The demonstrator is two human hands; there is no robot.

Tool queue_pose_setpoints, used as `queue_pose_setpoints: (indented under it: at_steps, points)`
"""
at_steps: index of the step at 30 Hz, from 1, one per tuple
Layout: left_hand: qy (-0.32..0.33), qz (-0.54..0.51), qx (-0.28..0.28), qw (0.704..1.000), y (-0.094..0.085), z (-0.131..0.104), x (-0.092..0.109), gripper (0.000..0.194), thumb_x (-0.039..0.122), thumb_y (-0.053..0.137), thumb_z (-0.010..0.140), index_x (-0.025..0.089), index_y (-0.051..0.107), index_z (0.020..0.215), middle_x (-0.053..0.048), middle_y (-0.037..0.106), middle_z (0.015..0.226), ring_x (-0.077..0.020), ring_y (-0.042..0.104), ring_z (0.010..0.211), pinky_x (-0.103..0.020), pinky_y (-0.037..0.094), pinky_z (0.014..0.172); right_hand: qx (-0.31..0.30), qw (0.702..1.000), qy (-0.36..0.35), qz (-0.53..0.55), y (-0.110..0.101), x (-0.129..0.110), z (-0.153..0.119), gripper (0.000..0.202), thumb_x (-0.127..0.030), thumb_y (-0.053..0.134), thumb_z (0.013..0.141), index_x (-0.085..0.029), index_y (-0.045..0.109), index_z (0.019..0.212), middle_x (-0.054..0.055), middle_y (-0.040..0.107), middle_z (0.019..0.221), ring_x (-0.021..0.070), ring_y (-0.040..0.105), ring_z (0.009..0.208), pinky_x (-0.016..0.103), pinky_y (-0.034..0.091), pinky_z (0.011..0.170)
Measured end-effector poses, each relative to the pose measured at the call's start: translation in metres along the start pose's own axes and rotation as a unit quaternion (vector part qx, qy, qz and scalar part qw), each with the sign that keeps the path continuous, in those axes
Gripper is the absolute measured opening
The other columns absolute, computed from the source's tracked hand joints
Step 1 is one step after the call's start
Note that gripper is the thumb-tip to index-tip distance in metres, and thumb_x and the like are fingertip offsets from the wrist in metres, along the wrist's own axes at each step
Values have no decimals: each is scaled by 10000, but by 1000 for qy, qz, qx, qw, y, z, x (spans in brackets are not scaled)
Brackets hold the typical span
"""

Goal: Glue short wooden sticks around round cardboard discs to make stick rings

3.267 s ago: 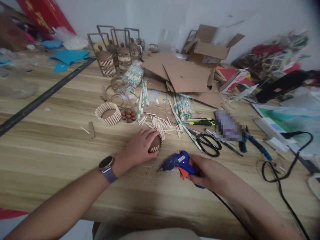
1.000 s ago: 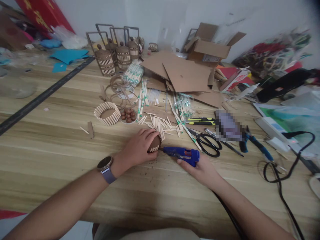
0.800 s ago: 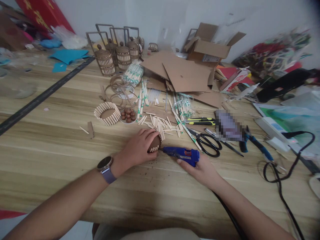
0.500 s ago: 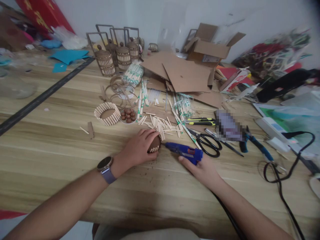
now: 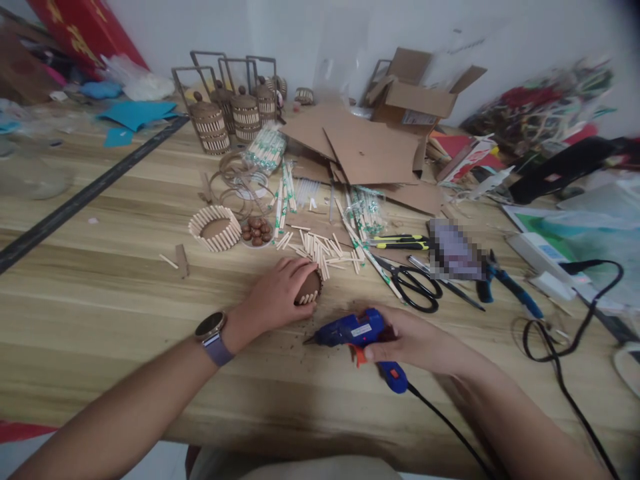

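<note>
My left hand (image 5: 280,293) curls around a small round brown cardboard piece (image 5: 309,291) edged with short wooden sticks, resting on the table. A blue glue gun (image 5: 350,329) with an orange trigger is gripped in my right hand (image 5: 395,333). Its nozzle points left, just below the round piece and apart from it. Beyond my left hand lies a pile of short wooden sticks (image 5: 320,252). A ring of upright sticks (image 5: 216,230) on a brown base stands to the left, beside a small dish of brown beads (image 5: 257,231).
Black-handled scissors (image 5: 420,289), a yellow-black cutter (image 5: 400,243) and blue-handled pliers (image 5: 515,291) lie to the right. A black cable (image 5: 557,363) loops there. Cardboard sheets (image 5: 375,150), an open box (image 5: 417,93) and several stick-covered lanterns (image 5: 213,127) stand at the back.
My right hand has drawn the glue gun down and slightly left, away from the round piece, and turned it so the trigger and handle show. My left hand keeps its hold.
</note>
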State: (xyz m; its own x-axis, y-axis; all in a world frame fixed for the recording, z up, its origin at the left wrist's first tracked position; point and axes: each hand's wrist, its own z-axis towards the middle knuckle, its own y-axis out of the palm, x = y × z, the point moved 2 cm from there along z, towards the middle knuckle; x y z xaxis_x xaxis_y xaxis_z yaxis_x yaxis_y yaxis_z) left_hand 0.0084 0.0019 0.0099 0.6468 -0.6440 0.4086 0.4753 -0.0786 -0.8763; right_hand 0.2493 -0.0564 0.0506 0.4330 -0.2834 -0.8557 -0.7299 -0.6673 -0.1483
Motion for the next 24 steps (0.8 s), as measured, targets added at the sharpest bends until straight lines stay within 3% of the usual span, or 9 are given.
queue_pose_setpoints:
  at_steps: [3, 6, 8, 11, 14, 16, 19, 21, 24]
  points:
    - [-2, -2, -2, 1000, 0, 0, 0, 640, 297, 702, 806, 127, 500, 1388, -171, 573, 1426, -342, 512, 1321, -528, 446, 1123, 33, 988, -36, -149, -6, -3, 1, 377, -531, 733, 818, -186, 627, 924, -3, 615, 794, 142, 542, 680, 230, 409, 577]
    - [-5, -4, -4, 1000, 0, 0, 0, 648, 293, 705, 801, 120, 501, 1391, -176, 569, 1428, -344, 505, 1327, -527, 439, 1130, 101, 951, -59, -288, -19, -9, 4, 242, -432, 681, 869, -200, 638, 921, 2, 624, 799, 155, 563, 687, 242, 417, 598]
    - [-6, -5, -8, 1000, 0, 0, 0, 654, 295, 708, 797, 116, 503, 1391, -179, 568, 1429, -347, 507, 1322, -528, 436, 1132, 176, 906, -71, -378, -30, -15, 10, 173, -376, 649, 901, -203, 635, 892, 25, 645, 817, 178, 597, 715, 263, 435, 638]
    - [-7, -8, -9, 1000, 1, 0, 0, 659, 290, 707, 791, 124, 502, 1395, -177, 569, 1427, -349, 509, 1318, -535, 430, 1136, 282, 816, -94, -495, -45, -27, 26, 98, -275, 601, 939, -194, 650, 911, 84, 693, 904, 235, 640, 841, 300, 451, 716]
    - [-11, -11, -11, 1000, 0, 1, 0, 658, 287, 704, 790, 135, 501, 1397, -173, 571, 1426, -350, 511, 1316, -546, 430, 1134, 278, 743, -115, -598, -50, -34, 52, 109, -167, 564, 944, -164, 672, 933, 128, 724, 961, 277, 625, 947, 332, 445, 791]
    - [-12, -13, -13, 1000, -1, 1, 1, 657, 288, 705, 791, 135, 501, 1397, -174, 575, 1424, -350, 515, 1313, -556, 430, 1132, 252, 717, -121, -639, -51, -34, 68, 132, -127, 554, 946, -150, 683, 936, 131, 736, 951, 272, 614, 943, 332, 437, 814]
    - [-11, -9, -14, 1000, -1, 2, 2, 658, 286, 713, 791, 106, 507, 1390, -189, 578, 1420, -350, 520, 1310, -548, 432, 1133, 236, 705, -131, -656, -50, -31, 81, 153, -120, 549, 956, -140, 701, 955, 126, 740, 905, 264, 615, 898, 331, 445, 806]
    - [-11, -7, -15, 1000, -1, 2, 2, 667, 284, 723, 785, 92, 510, 1387, -196, 578, 1419, -351, 521, 1309, -540, 432, 1134, 241, 715, -159, -637, -50, -31, 79, 179, -110, 545, 949, -125, 713, 1007, 140, 745, 911, 275, 624, 900, 348, 462, 814]
    - [-11, -9, -15, 1000, -1, 2, 1, 665, 289, 725, 782, 119, 508, 1388, -186, 579, 1419, -351, 522, 1308, -549, 436, 1126, 261, 777, -222, -529, -47, -38, 64, 262, -120, 519, 954, -139, 712, 1131, 141, 762, 983, 264, 654, 922, 358, 494, 836]
